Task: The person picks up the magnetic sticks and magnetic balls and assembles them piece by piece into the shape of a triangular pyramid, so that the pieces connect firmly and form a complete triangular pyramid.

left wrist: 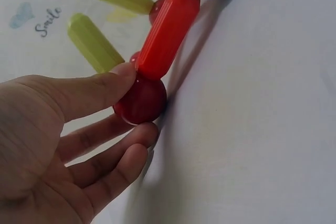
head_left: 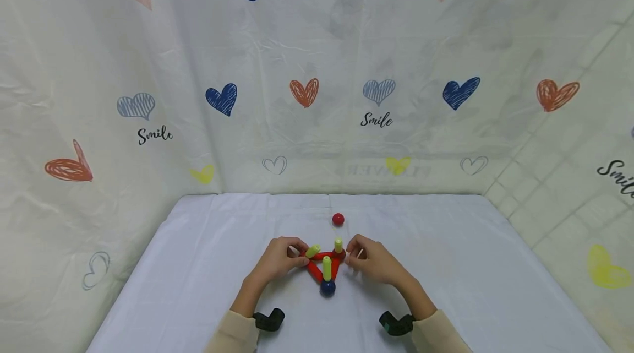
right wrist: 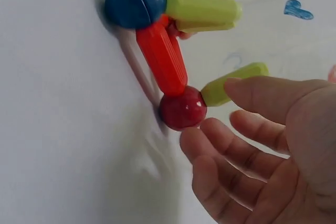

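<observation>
A triangle of red rods (head_left: 314, 271) lies on the table, with balls at its corners and a yellow-green rod rising from each. The blue ball (head_left: 327, 288) forms the near corner, bearing an upright yellow-green rod (head_left: 327, 269). My left hand (head_left: 279, 258) pinches the red ball (left wrist: 142, 103) at the left corner, whose yellow-green rod (head_left: 312, 251) leans over. Beside the right corner's red ball (right wrist: 184, 108) is my right hand (head_left: 375, 259), fingers loosely bent and thumb apart from them. Whether its fingertips touch that ball or its yellow-green rod (right wrist: 233, 84), I cannot tell.
A loose red ball (head_left: 338, 220) sits on the white table cover (head_left: 223, 232), beyond the triangle. Behind the table hangs a pale sheet (head_left: 327, 132) printed with hearts. Each wrist carries a black camera mount, one on the left (head_left: 269, 320), one on the right (head_left: 396, 323).
</observation>
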Demonstrator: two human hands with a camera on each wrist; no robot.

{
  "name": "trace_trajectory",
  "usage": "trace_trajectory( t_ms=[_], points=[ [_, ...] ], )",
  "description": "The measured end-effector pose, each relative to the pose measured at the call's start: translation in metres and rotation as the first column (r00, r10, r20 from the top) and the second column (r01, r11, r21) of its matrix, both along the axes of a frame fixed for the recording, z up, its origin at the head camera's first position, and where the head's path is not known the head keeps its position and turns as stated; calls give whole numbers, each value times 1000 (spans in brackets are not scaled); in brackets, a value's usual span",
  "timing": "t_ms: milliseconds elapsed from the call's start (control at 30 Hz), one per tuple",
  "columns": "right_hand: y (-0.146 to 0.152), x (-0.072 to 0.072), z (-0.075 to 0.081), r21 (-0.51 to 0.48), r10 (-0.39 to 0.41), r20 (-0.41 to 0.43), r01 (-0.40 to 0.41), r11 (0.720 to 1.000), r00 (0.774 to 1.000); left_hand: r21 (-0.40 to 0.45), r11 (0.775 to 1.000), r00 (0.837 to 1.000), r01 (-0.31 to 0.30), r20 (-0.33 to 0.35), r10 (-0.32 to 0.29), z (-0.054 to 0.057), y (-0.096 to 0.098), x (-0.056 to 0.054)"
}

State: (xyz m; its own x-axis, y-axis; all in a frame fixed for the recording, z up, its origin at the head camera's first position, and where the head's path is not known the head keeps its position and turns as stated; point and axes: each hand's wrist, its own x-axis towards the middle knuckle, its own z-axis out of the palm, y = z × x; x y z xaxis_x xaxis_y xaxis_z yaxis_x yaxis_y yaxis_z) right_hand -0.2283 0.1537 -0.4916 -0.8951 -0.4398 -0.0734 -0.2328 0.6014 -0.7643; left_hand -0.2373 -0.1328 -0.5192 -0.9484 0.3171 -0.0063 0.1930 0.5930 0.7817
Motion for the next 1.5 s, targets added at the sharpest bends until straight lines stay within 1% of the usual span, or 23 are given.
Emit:
trace_trajectory(
  t_ms=[33,100,267,333,700,1000,1167,1500],
  points=[
    [1,-1,0,-5,-21,-8,21,1000,1000,4,1000,1000,6,1,-6,0,0,0],
    [1,-2,-2,-14,-27,-19,27,1000,999,12,1000,1000,17,1,-17,0,1,0],
    [1,-4,-4,-1,34,-45,-35,999,998,29,999,999,36,-13,-36,-2,3,1],
    [1,-4,-4,3,43,-51,-43,999,998,33,999,999,41,-21,-41,-2,4,1],
    [-4,-1,-4,3,67,-82,-67,998,994,44,998,999,39,-39,-38,-4,6,1],
    [-7,1,-3,18,69,-114,-68,998,991,38,999,997,38,-62,-36,-2,8,3],
    [-9,1,-4,22,61,-111,-59,998,992,42,998,997,39,-64,-36,-3,8,3],
    [-10,2,-4,14,68,-94,-67,998,993,54,997,996,48,-73,-44,-5,8,2]
  ],
)
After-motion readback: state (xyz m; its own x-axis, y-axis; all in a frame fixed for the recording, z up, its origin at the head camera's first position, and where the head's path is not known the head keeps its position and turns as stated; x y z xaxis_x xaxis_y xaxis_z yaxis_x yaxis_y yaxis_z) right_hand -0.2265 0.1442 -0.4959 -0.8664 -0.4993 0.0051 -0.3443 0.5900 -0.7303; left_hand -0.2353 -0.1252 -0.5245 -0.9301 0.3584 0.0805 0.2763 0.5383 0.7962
